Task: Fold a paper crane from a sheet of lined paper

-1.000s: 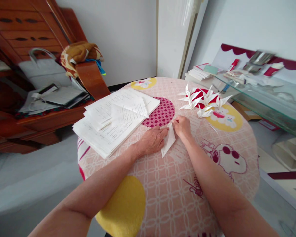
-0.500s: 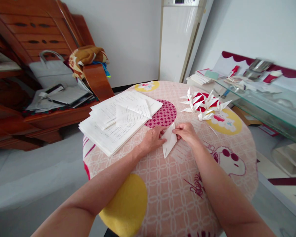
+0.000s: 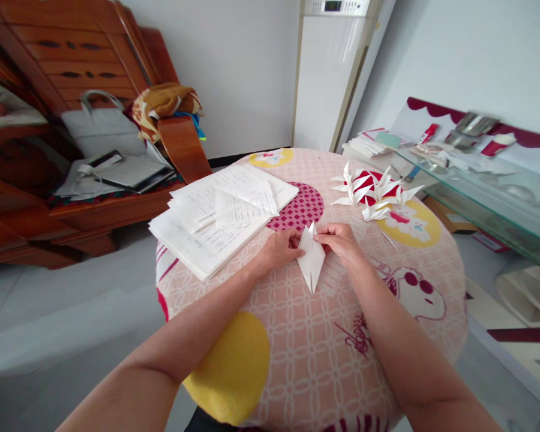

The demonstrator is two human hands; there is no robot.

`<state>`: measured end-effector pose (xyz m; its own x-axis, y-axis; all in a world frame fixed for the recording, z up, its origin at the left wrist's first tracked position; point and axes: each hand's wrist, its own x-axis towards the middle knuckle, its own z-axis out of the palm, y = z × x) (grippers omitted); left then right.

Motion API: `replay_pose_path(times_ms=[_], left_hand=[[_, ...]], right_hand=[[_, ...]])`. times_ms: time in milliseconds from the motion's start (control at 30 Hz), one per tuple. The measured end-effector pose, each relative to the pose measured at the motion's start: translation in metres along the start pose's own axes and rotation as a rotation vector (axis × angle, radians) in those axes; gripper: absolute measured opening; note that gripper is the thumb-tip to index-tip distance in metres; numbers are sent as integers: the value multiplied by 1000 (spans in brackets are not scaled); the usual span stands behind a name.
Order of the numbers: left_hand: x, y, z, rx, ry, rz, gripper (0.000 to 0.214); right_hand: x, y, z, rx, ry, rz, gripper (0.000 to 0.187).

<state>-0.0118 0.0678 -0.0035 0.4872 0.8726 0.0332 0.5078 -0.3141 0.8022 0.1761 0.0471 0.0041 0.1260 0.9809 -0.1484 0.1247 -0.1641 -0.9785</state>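
Note:
A white folded paper (image 3: 312, 264), shaped like a narrow diamond with a slit down its lower half, lies between my hands on the patterned tablecloth. My left hand (image 3: 279, 249) grips its left edge, thumb on top and fingers curled at the side. On the opposite edge, my right hand (image 3: 338, 240) pinches the paper near its upper part. Beyond my right hand, several folded paper cranes (image 3: 373, 191) sit together on a red spot of the cloth.
A stack of written paper sheets (image 3: 225, 216) lies on the round table (image 3: 306, 354), left of my hands. A glass shelf (image 3: 486, 204) with assorted items stands at the right. On the left is a wooden bench (image 3: 184, 150) with a bag and clothes.
The folded paper has turned so that its lower tip points straight toward me, its slit now centred. Both hands stay at its edges, having shifted only slightly.

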Motion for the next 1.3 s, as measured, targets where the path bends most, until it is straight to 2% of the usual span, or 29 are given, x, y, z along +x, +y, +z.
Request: replay_pose_path(times_ms=[133,267,333,500,600,800,900,967,1067,1133,1233,1300], left_hand=[[0,-6,1,-62,79,25,11],[0,-12,1,-178,102,80,17],[0,-13,1,-223,106,110,19],[0,-18,3,-417,81,127,31],[1,-21,2,-444,43,122,31],[4,-17,-5,-334,-133,229,24],[9,-16,-6,-251,-167,237,26],[12,-16,-5,-202,-177,249,26],[17,-15,-5,-81,-160,288,27],[16,-12,-7,18,-104,329,29],[6,-5,-12,120,14,411,29],[-6,-1,-14,128,1,464,23]], right_hand=[[0,0,4,55,-23,-8,18],[-1,-3,5,87,-126,25,29],[-1,-4,4,71,-188,19,25],[-2,-2,1,81,-182,56,24],[-3,-3,-4,79,-242,81,24],[-8,-11,-18,48,-315,47,38],[-9,-12,-24,-11,-401,72,37],[-8,-12,-26,-37,-410,79,35],[-6,-9,-24,-97,-363,101,31],[-5,-7,-22,-175,-301,121,25],[-5,-6,-20,-335,-220,116,13],[-5,-7,-21,-460,-189,73,7]])
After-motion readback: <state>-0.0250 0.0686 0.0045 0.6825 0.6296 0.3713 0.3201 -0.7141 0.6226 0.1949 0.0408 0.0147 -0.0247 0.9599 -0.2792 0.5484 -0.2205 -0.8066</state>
